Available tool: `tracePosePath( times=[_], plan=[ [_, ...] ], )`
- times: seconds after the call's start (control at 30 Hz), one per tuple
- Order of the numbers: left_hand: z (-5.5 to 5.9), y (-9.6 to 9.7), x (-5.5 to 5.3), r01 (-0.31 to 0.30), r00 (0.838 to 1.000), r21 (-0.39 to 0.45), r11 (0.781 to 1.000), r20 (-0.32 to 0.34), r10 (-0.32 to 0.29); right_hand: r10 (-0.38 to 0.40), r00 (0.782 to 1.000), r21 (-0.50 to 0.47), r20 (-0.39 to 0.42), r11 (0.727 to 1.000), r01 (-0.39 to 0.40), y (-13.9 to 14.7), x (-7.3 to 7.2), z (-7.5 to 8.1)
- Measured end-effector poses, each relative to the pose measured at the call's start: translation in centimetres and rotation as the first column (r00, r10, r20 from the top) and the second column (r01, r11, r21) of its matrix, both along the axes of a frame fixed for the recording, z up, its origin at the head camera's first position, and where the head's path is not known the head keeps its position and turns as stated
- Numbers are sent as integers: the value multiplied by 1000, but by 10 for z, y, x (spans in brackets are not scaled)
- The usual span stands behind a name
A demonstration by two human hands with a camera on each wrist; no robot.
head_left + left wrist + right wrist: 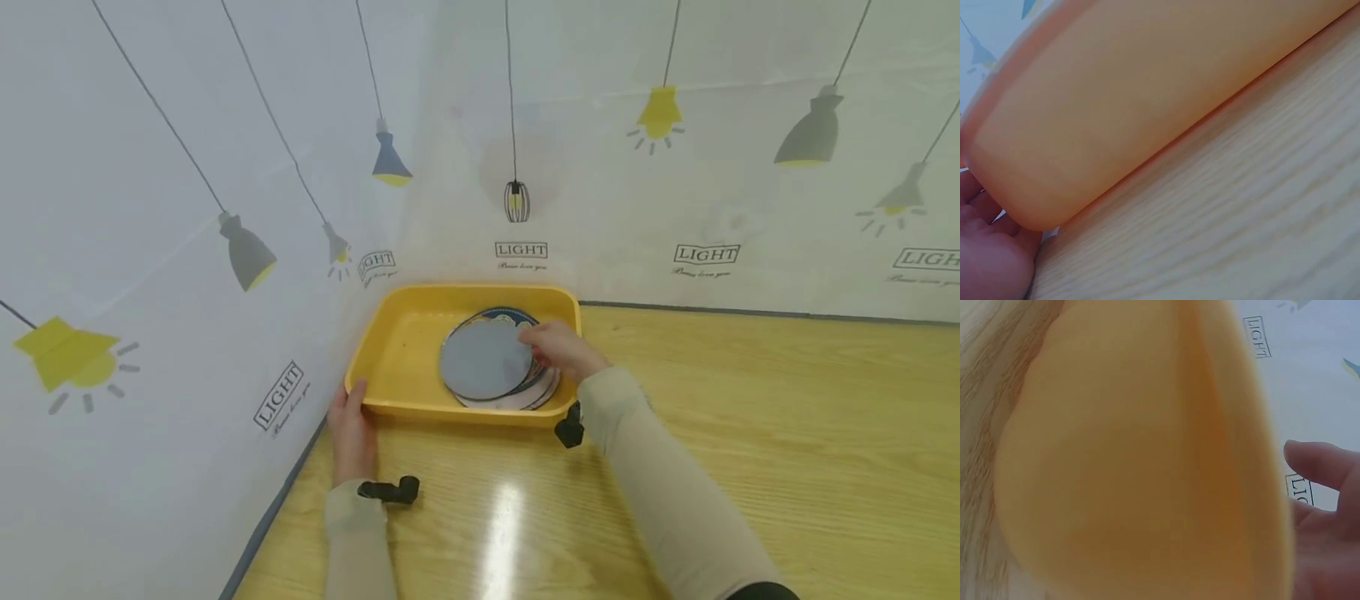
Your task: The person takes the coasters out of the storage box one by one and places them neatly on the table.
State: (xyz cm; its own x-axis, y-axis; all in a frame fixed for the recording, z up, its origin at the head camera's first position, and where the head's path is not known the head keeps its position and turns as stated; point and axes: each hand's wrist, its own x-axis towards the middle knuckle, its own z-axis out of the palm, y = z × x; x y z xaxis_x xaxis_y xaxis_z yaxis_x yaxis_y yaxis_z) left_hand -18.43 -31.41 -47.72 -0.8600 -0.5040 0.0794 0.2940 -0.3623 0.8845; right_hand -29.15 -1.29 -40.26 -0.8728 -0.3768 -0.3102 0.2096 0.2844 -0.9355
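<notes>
A yellow plastic tray sits on the wooden table, with a small pile of round flat discs at its right side. My left hand grips the tray's front left corner, thumb at the rim; the left wrist view shows fingers against the outer wall. Reaching over the right rim, my right hand pinches the right edge of a plain grey disc. Under it lie a dark blue patterned disc and pale discs. In the right wrist view the tray wall hides the discs and most fingers.
A white wall covering printed with lamps rises directly behind the tray and along its left. The wooden table extends to the right and in front. Black wrist cameras are strapped to both sleeves.
</notes>
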Motion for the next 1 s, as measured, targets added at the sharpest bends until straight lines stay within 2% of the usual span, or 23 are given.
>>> tracePosePath(
  times=[0.13,0.33,0.53,0.67,0.83,0.9,1.0],
  plan=[
    [-2,0,1,-7,1000,-21,1000,23,7,80,993,87,-81,994,-73,0,1,-4],
    [-4,0,1,-8,999,-36,999,42,9,194,973,166,-127,971,-171,-5,5,-7],
    [-3,-1,1,-12,999,-7,1000,33,13,287,952,218,-106,941,-260,-12,6,-13],
    [-2,-1,1,-7,1000,10,1000,18,7,296,952,239,-84,933,-269,-15,7,-14],
    [-2,-1,2,10,1000,8,1000,20,-11,284,950,297,-127,925,-237,-16,10,-14],
    [-3,-1,1,10,1000,1,1000,26,-10,269,953,302,-142,928,-218,-16,11,-16],
    [-4,-1,1,12,999,-11,1000,36,-11,217,967,251,-136,951,-178,-16,11,-19]
  ],
)
